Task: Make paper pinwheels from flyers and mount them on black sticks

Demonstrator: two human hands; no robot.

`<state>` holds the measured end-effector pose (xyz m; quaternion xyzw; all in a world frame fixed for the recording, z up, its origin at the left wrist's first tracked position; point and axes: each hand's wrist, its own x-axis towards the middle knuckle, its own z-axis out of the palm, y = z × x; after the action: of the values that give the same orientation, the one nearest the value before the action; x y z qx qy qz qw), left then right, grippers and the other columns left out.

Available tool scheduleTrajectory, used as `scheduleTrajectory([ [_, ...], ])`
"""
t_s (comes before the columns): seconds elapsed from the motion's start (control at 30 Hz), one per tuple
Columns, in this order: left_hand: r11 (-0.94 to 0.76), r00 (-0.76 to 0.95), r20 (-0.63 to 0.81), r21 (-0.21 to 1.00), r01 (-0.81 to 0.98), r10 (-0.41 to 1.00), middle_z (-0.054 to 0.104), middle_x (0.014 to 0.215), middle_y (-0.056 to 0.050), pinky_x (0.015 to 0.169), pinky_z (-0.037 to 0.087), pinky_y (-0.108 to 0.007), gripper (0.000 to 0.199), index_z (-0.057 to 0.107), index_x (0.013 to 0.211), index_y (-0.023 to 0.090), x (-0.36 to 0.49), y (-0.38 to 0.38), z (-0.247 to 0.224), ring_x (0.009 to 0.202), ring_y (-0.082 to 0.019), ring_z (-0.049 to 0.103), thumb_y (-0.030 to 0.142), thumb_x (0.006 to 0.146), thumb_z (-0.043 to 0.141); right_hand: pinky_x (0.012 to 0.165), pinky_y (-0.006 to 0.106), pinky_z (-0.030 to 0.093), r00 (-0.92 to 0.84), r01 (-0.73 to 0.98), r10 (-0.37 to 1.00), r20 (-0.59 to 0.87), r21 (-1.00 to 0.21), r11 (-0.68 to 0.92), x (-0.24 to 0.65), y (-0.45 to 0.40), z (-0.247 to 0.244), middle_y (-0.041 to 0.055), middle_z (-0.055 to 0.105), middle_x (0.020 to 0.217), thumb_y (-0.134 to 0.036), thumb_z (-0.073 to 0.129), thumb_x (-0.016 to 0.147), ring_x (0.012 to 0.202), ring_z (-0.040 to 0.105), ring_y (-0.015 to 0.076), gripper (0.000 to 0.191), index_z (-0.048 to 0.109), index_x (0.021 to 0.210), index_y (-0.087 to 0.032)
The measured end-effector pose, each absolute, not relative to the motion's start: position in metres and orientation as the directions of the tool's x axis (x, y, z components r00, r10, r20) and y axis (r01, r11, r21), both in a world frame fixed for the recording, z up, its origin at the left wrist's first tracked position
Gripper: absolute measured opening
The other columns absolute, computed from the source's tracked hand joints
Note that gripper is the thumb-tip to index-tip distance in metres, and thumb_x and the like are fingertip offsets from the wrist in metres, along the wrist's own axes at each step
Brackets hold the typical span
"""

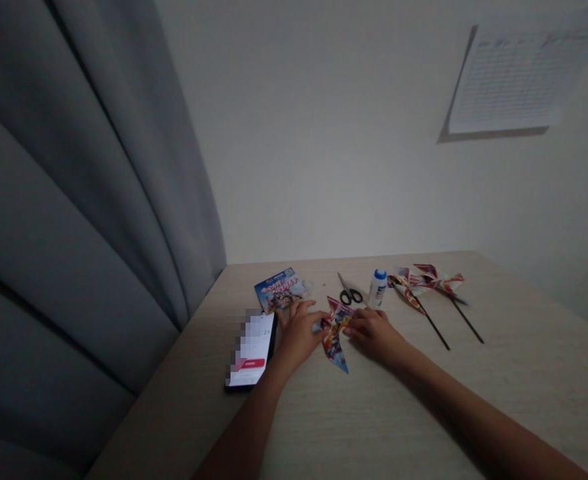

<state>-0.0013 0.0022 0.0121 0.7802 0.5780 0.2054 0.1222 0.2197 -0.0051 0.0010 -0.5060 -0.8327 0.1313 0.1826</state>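
Observation:
My left hand [299,335] and my right hand [371,332] press in from either side on a folded paper pinwheel [335,335] printed in red, yellow and blue. Its lower blade points toward me, and the fingers hide its centre. Beyond my hands lie black-handled scissors [350,295] and a white glue bottle with a blue cap [377,288]. To the right, two finished paper pinwheels on black sticks [427,283] lie on the table. Left of my left hand are a printed picture sheet [280,290] and a smartphone with a lit screen [251,350].
The pale wood-grain table [374,400] ends against a white wall at the back. A grey curtain [74,200] hangs along its left edge. A printed sheet [519,80] is fixed high on the wall.

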Motion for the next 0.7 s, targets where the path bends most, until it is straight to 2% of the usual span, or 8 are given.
scheduleTrajectory([
  [0.13, -0.302, 0.248, 0.18, 0.431, 0.85, 0.952, 0.053, 0.142, -0.003, 0.117, 0.007, -0.062, 0.038, 0.067, 0.12, 0.039, -0.001, 0.003, 0.011, 0.138, -0.029, 0.035, 0.035, 0.083, 0.071, 0.093, 0.04, 0.034, -0.295, 0.822, 0.935, 0.195, -0.448, 0.352, 0.211, -0.004, -0.005, 0.0043, 0.071, 0.097, -0.045, 0.053, 0.096, 0.1, 0.06, 0.023, 0.027, 0.071, 0.098, -0.024],
  [0.23, -0.321, 0.265, 0.186, 0.429, 0.844, 0.946, 0.054, 0.141, -0.003, 0.118, 0.009, -0.061, 0.039, 0.065, 0.122, 0.038, -0.001, 0.003, 0.012, 0.138, -0.028, 0.037, 0.034, 0.084, 0.07, 0.093, 0.04, 0.035, -0.238, 0.834, 0.947, 0.216, -0.454, 0.314, 0.209, -0.005, -0.005, 0.0052, 0.071, 0.097, -0.046, 0.056, 0.094, 0.096, 0.061, 0.023, 0.029, 0.067, 0.105, -0.022],
  [0.47, -0.363, 0.323, 0.166, 0.415, 0.834, 0.932, 0.05, 0.145, -0.001, 0.118, 0.004, -0.064, 0.023, 0.073, 0.11, 0.042, -0.001, 0.001, 0.011, 0.14, -0.029, 0.034, 0.036, 0.09, 0.063, 0.095, 0.044, 0.032, -0.274, 0.869, 0.935, 0.224, -0.359, 0.341, 0.207, -0.009, -0.002, 0.0072, 0.071, 0.104, -0.043, 0.054, 0.096, 0.106, 0.056, 0.0263, 0.024, 0.07, 0.097, -0.025],
  [0.7, -0.389, 0.371, 0.124, 0.375, 0.841, 0.92, 0.047, 0.148, 0.001, 0.112, -0.001, -0.074, 0.022, 0.071, 0.109, 0.049, -0.004, 0.001, 0.009, 0.141, -0.031, 0.032, 0.043, 0.092, 0.059, 0.097, 0.046, 0.029, -0.275, 0.861, 0.93, 0.245, -0.367, 0.351, 0.205, -0.011, -0.004, 0.0065, 0.07, 0.104, -0.042, 0.054, 0.097, 0.107, 0.053, 0.0262, 0.024, 0.072, 0.098, -0.027],
])
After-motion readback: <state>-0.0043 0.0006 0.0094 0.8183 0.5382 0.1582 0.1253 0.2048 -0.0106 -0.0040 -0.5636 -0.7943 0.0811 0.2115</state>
